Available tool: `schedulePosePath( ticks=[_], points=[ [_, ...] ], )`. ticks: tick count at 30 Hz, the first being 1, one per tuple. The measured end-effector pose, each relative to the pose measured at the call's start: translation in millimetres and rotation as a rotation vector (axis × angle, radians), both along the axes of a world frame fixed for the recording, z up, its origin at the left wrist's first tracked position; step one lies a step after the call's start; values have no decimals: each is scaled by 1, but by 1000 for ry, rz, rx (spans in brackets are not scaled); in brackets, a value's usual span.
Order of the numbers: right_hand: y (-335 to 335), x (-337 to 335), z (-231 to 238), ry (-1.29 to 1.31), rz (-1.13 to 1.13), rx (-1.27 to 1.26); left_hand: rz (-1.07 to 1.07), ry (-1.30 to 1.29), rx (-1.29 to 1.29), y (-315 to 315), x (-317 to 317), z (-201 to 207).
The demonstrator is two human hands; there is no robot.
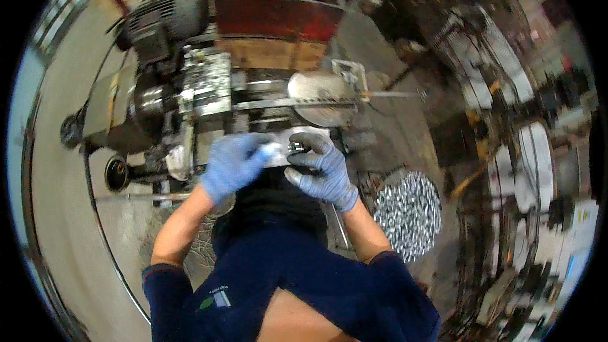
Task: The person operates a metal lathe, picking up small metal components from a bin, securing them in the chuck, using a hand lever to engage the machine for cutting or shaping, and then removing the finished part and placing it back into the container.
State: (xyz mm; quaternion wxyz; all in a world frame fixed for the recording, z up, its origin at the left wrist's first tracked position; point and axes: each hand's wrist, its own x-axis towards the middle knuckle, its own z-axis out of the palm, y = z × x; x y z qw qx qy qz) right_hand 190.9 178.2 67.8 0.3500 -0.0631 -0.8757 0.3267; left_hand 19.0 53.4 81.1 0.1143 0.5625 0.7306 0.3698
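Lathe-like machine [206,82] is filling the space beyond the hands, a grey motor [168,22] sitting at its upper left. Red bin [272,18] is standing behind it. Heap of small metal parts [408,215] is lying low on the right. Gloved left hand [234,161] is hovering by the machine's near side, its fingers bending inward at a pale blurred patch [273,150]; cannot tell whether they are gripping anything. Gloved right hand [324,168] is facing it, fingers half curled and holding a small shiny metal piece [295,147] near their tips, thumb standing apart below. Piece is sitting between the hands. Judgement: it is looking hard, stiff, light, not fragile, possibly slippery if oiled; gripping its sides, thumb opposing, is seeming surest.
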Motion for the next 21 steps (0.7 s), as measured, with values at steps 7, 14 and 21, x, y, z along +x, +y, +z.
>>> schedulePosePath(
  ticks=[7, 14, 21],
  points=[
    [-31, -37, 37, -187, 184, 142, 54, -298, 8, -18, -6, -3],
    [-30, -75, 43, -237, 334, 223, 5, -470, -43, -39, -35, 5],
    [-38, -126, 62, -368, 419, 399, 12, -214, -84, -90, -78, 6]
  ],
)
